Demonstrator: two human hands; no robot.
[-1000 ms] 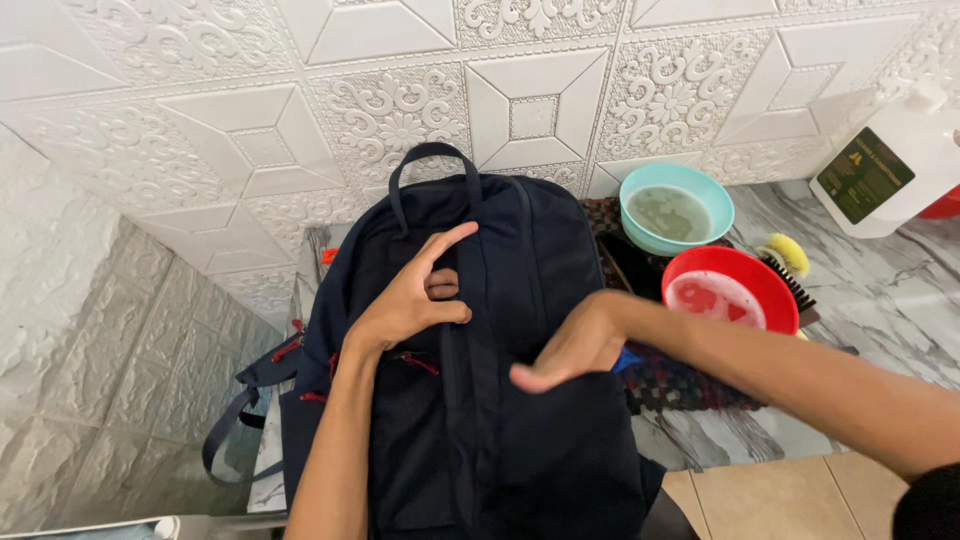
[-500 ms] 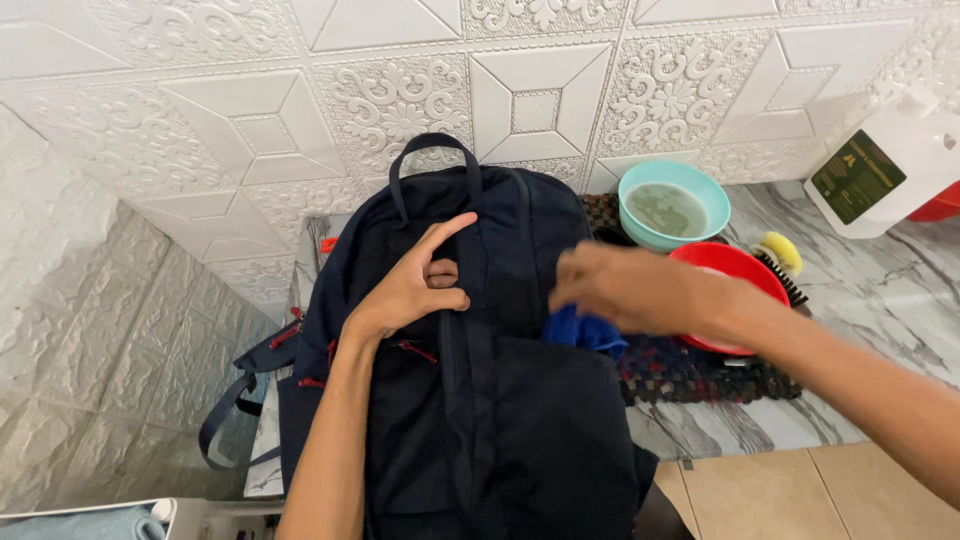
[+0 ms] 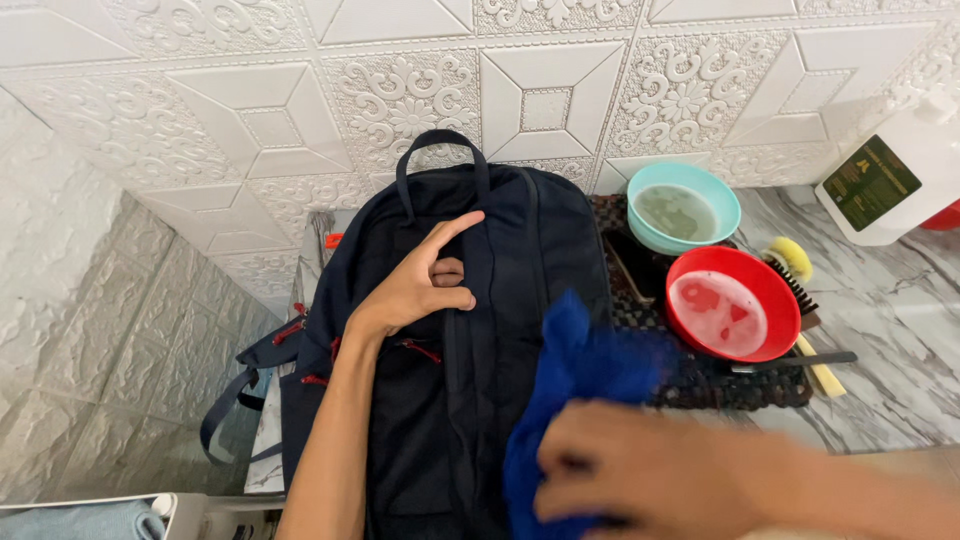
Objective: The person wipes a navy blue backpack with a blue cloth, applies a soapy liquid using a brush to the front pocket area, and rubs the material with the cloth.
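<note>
While the dark navy backpack (image 3: 470,340) lies flat on the counter, top handle toward the embossed wall (image 3: 560,80), the left hand (image 3: 425,280) pinches a fold of its front, thumb and fingers closed on the fabric, apparently to keep it taut. The right hand (image 3: 640,475), blurred, grips a blue cloth (image 3: 575,385) bunched over the bag's lower right. A red bowl (image 3: 733,302) and teal bowl (image 3: 684,206) of water sit near, seemingly for wetting.

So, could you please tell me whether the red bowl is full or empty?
Partly filled: the red bowl holds shallow cloudy liquid, well below its rim.
</note>
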